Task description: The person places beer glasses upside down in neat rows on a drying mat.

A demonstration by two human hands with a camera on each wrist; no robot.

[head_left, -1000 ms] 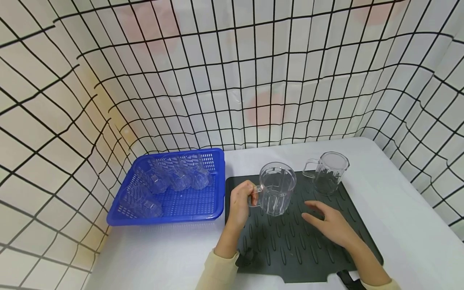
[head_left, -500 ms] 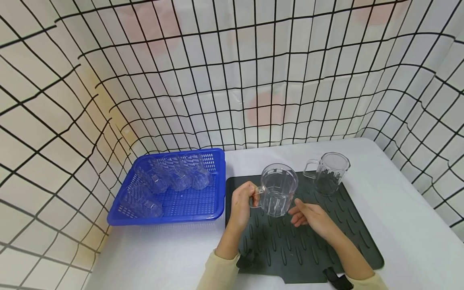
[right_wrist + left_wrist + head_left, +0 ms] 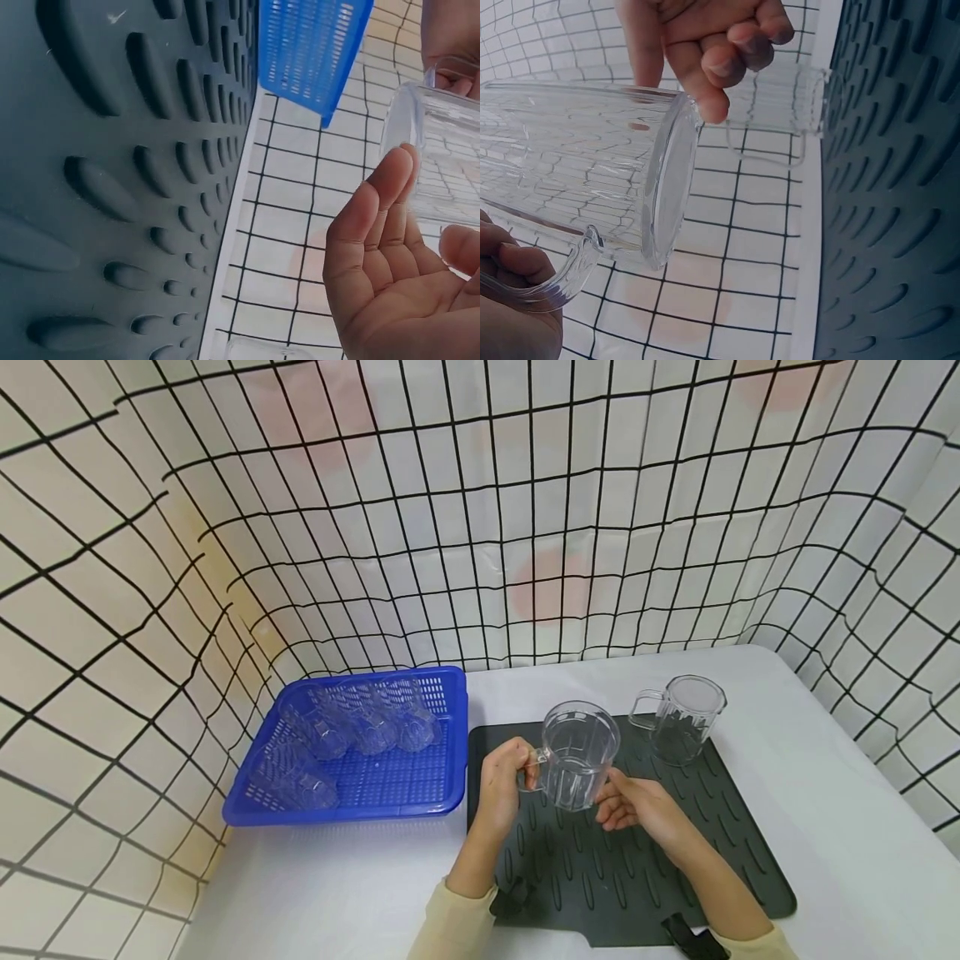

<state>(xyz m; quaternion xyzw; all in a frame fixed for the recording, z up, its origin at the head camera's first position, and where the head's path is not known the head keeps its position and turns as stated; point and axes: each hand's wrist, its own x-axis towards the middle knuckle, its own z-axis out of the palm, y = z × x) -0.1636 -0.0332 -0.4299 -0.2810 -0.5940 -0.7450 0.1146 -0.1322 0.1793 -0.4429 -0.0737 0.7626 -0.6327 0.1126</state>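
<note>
Left hand [image 3: 498,785] is gripping the handle [image 3: 574,277] of a clear mug [image 3: 577,764], which is hanging above the dark ridged mat [image 3: 600,881], mouth up and slightly tilted. Right hand [image 3: 641,807] is spreading thumb and fingers wide near the base [image 3: 671,187], on the mug's right; cannot tell whether fingertips are touching. A second clear mug [image 3: 682,731] is standing at the mat's far right. Left: a blue basket [image 3: 456,760] is sitting on the white table [image 3: 337,885], several mugs [image 3: 372,731] lying inside.
</note>
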